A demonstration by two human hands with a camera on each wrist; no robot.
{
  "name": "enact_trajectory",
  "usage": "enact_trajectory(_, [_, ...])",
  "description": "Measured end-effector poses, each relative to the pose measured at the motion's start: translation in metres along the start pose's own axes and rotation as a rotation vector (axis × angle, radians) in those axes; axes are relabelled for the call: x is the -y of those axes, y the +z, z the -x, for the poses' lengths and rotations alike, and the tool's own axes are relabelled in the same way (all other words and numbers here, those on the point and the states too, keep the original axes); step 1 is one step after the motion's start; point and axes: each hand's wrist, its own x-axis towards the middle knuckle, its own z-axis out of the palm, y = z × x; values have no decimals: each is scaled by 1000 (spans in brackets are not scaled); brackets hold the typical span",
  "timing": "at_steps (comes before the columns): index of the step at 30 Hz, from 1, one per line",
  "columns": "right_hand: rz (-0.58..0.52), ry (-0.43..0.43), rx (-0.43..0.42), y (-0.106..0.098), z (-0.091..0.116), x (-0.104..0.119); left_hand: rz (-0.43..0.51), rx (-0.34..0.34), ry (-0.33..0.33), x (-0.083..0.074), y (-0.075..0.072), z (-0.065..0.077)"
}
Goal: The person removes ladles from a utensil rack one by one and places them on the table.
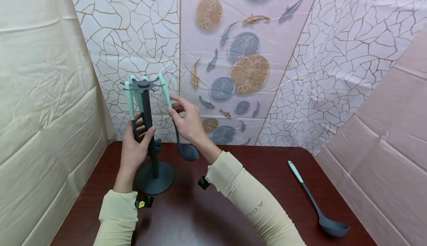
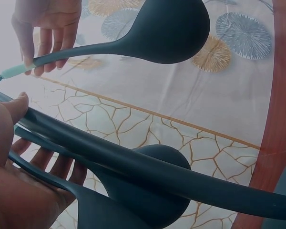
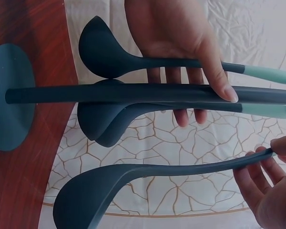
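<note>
A dark utensil stand point(image 1: 165, 179) with a round base and clawed top stands at the table's left. My left hand point(image 1: 131, 153) grips its post point(image 3: 52, 94), thumb in front and fingers behind, among hanging ladles. Several of these, with mint handles point(image 1: 129, 101) and dark bowls point(image 3: 105, 55), hang around the post. On the right side of the stand, my right hand point(image 1: 188, 121) pinches the mint handle of another ladle point(image 1: 187, 152) between thumb and fingers. This ladle's handle tip is at the claw of the rack top point(image 1: 144, 85), and its bowl hangs down above the table.
One more mint-handled ladle point(image 1: 333, 228) lies on the dark red table point(image 1: 267, 194) near the right edge. Patterned cloth point(image 1: 133, 23) hangs behind the table, and pale cloth walls point(image 1: 43, 127) flank it on both sides.
</note>
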Motion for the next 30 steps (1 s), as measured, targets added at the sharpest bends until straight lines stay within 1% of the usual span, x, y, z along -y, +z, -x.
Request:
enact_trajectory(1, [1, 3, 0, 0, 0, 0, 1, 0, -6, -2, 0, 1])
enact_trajectory(7, [0, -3, -12, -1, 0, -2, -11, -7, 1, 0, 1, 0])
enact_trajectory(8, [0, -5, -13, -1, 0, -1, -12, -8, 10, 3, 1, -1])
enact_trajectory(11, [1, -2, -8, -3, 0, -1, -18, -10, 10, 2, 1, -1])
enact_trajectory(17, [5, 13, -12, -7, -1, -3, -4, -7, 5, 0, 1, 0])
enact_trajectory(30, [8, 0, -7, -11, 0, -6, 6, -8, 7, 0, 0, 1])
